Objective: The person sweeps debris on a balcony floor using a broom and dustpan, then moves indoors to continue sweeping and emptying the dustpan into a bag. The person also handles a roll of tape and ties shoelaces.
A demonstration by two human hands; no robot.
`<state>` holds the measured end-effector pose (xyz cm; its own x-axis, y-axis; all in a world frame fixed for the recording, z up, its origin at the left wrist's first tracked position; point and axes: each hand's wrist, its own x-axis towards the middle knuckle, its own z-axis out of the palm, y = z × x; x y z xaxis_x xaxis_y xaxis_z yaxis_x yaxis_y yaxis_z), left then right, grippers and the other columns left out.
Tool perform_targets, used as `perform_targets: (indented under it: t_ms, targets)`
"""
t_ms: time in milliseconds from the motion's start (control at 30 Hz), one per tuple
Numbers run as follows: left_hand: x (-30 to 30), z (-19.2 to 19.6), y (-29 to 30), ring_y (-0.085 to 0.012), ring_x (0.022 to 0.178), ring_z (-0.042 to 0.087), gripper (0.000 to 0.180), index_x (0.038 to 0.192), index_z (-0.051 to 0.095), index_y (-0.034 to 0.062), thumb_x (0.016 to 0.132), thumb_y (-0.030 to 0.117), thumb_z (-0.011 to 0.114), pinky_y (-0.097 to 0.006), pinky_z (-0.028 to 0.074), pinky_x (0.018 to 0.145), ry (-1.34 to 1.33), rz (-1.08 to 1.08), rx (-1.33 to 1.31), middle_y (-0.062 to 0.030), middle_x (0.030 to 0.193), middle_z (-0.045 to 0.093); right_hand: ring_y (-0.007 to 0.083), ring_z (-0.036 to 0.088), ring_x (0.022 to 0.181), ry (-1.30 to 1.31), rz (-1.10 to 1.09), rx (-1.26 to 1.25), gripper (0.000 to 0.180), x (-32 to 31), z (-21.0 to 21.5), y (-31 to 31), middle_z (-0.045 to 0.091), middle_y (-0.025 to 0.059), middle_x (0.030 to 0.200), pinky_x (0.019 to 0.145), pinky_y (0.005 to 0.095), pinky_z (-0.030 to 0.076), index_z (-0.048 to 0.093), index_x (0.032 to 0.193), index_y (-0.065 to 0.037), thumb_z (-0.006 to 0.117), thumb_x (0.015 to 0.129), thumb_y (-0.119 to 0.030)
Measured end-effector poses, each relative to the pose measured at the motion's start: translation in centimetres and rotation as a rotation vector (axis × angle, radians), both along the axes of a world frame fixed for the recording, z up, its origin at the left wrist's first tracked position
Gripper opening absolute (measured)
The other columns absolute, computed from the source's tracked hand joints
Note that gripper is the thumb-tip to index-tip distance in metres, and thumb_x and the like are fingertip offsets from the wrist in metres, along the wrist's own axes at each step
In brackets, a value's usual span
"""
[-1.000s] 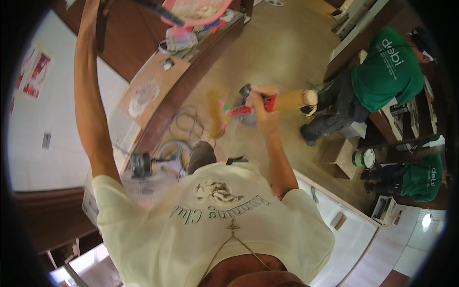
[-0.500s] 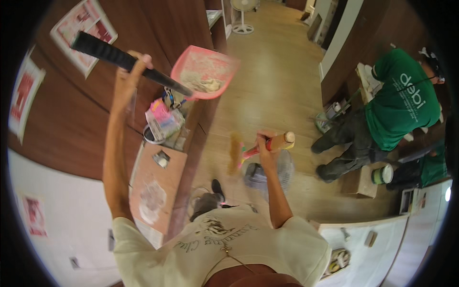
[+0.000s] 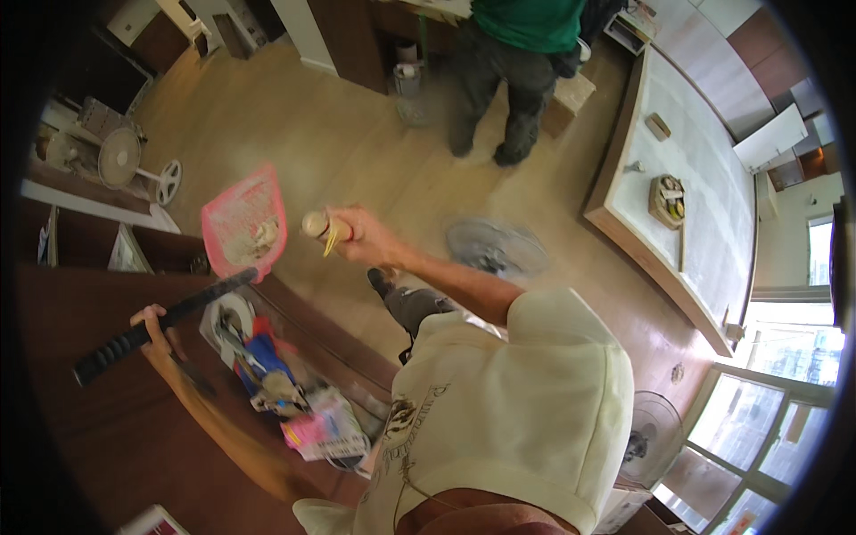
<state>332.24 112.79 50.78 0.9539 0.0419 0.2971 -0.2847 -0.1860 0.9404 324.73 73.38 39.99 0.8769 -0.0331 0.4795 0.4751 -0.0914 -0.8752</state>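
My left hand is closed around the long black handle of a dustpan. Its pink pan is held up off the floor, with pale dust and debris lying in it. In front of my body, my right hand grips a broom handle near its pale, rounded end, from which a yellow loop hangs. The broom's head is hidden below the hand in this view.
A low ledge on the left carries tools and bags. A floor fan spins near my right arm; a white pedestal fan stands far left. Someone in a green shirt works ahead. A pale-topped counter is on the right.
My view has swung to the right, bringing the counter and windows into sight. Both hands keep their hold; the broom head, seen before beyond my right hand, is now out of sight.
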Motion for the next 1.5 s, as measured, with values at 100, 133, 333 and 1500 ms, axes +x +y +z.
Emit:
perform_targets:
  t_ms: [100, 133, 333, 1500]
  targets:
    - [7.5, -1.1, 4.1, -0.0053, 0.031, 0.028, 0.019, 0.091, 0.055, 0.0071, 0.097, 0.025, 0.057, -0.022, 0.021, 0.031, -0.102, -0.082, -0.039, -0.005, 0.083, 0.057, 0.0241, 0.057, 0.064, 0.027, -0.006, -0.001, 0.016, 6.9, -0.9, 4.4, 0.059, 0.0133, 0.074, 0.06, 0.0353, 0.045, 0.061, 0.095, -0.007, 0.061, 0.079, -0.003]
    - [10.1, -2.2, 5.7, -0.0053, 0.031, 0.027, 0.019, 0.091, 0.055, 0.0074, 0.097, 0.025, 0.058, -0.022, 0.021, 0.031, -0.13, -0.115, -0.078, -0.0047, 0.082, 0.057, 0.0229, 0.058, 0.067, 0.052, -0.004, -0.033, 0.017, 9.5, -1.4, 6.0, 0.06, 0.0126, 0.075, 0.062, 0.0347, 0.046, 0.062, 0.097, -0.008, 0.06, 0.081, -0.003]
    - [23.3, -6.2, 20.1, -0.0019, 0.041, 0.031, 0.017, 0.086, 0.056, 0.0113, 0.094, 0.025, 0.061, -0.02, 0.022, 0.036, 0.109, 0.149, -0.084, 0.0019, 0.073, 0.052, 0.0287, 0.061, 0.073, 0.155, -0.037, -0.082, 0.017, 21.8, -5.8, 23.2, 0.063, 0.0142, 0.081, 0.064, 0.0384, 0.047, 0.064, 0.096, -0.007, 0.061, 0.08, -0.004]
    - [141.9, -14.4, 32.5, -0.0053, 0.062, 0.043, 0.021, 0.076, 0.06, 0.0065, 0.091, 0.018, 0.069, -0.024, 0.035, 0.056, -0.109, 0.21, 0.099, 0.005, 0.067, 0.049, 0.0242, 0.062, 0.075, 0.542, -0.189, -0.481, 0.021, 137.9, -21.3, 27.4, 0.064, 0.0137, 0.083, 0.068, 0.0356, 0.048, 0.065, 0.106, -0.002, 0.061, 0.09, -0.015]
